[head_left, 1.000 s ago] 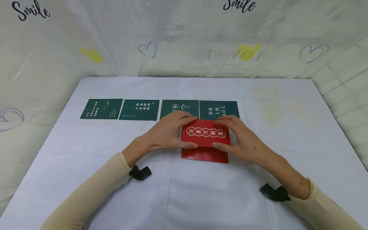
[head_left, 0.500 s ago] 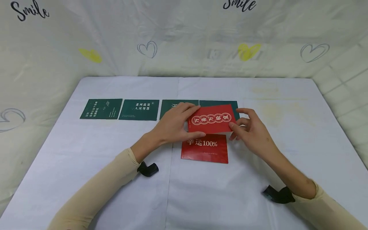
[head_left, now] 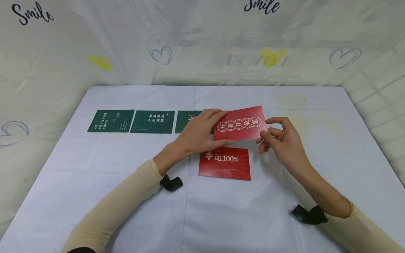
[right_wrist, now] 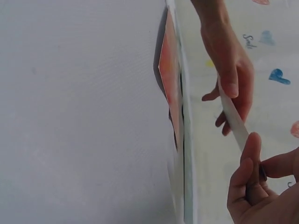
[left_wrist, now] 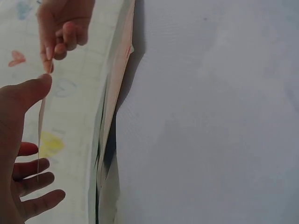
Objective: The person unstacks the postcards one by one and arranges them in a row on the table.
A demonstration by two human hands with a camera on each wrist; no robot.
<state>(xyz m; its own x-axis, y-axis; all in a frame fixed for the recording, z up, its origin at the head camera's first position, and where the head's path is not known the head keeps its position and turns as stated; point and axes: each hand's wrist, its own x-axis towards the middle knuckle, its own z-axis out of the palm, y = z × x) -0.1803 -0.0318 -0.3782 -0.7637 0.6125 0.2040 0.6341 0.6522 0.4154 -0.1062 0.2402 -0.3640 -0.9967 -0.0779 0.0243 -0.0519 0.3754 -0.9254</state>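
Red card [head_left: 240, 123] hangs above the table [head_left: 95, 168], pinched at its ends by left hand [head_left: 199, 131] and right hand [head_left: 283, 140]. Just nearer than it lies 1 red "100%" card [head_left: 225, 163]; 3 green cards [head_left: 153, 121] show to its left.

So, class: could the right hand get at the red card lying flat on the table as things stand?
Probably yes, but not freely: the right hand is pinching the lifted red card. The flat red card lies uncovered just below it, with nothing between.

A makeshift recording corner rather than a lived-in room: a desk [head_left: 95, 175] under a white cloth, walled in by draped sheets [head_left: 202, 42] printed with hearts and "Smile".
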